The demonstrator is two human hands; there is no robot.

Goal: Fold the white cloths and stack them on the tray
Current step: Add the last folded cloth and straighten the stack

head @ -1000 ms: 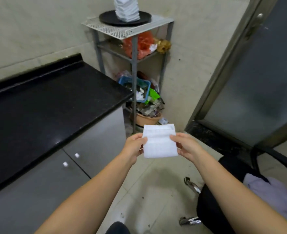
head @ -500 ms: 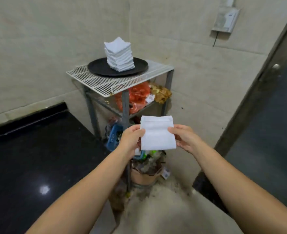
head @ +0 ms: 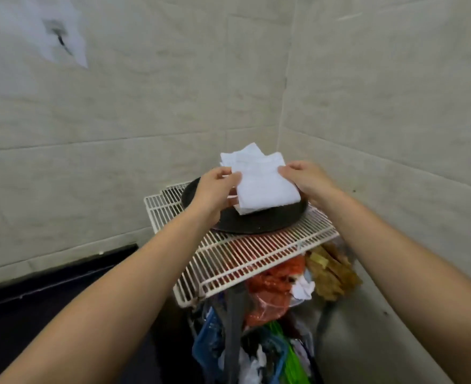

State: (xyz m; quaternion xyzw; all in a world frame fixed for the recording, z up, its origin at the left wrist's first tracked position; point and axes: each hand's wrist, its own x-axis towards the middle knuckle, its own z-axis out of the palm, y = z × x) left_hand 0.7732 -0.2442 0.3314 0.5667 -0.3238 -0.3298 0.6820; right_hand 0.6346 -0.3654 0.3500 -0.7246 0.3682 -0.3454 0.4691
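Hands out in front, both on one folded white cloth [head: 264, 187]. Left hand [head: 215, 189] pinched its left edge, thumb on top and fingers curled under; right hand [head: 306, 180] pinched the right edge the same way. Two-sided grip likely kept the fold flat and square so it would not spring open. Cloth was held over the stack of folded cloths [head: 245, 156], whose back corners showed behind it; whether it was touching the stack or just above could not be told. Stack sat on the round black tray [head: 259, 224], and the tray sat on the white wire shelf [head: 245, 259] in the wall corner, toward the shelf's back-left. Cloth looked turned a bit off from the stack's corners, so it probably needed squaring before release. Judged step: placing this cloth on top; folding of this piece looked done. Risk: a tall soft stack could lean if the cloth dropped off-centre. Below the shelf: orange plastic bag [head: 273, 284], brownish bundle [head: 331, 275], blue basket [head: 209, 336], mixed clutter. Black desk [head: 35, 309] lay at lower left.
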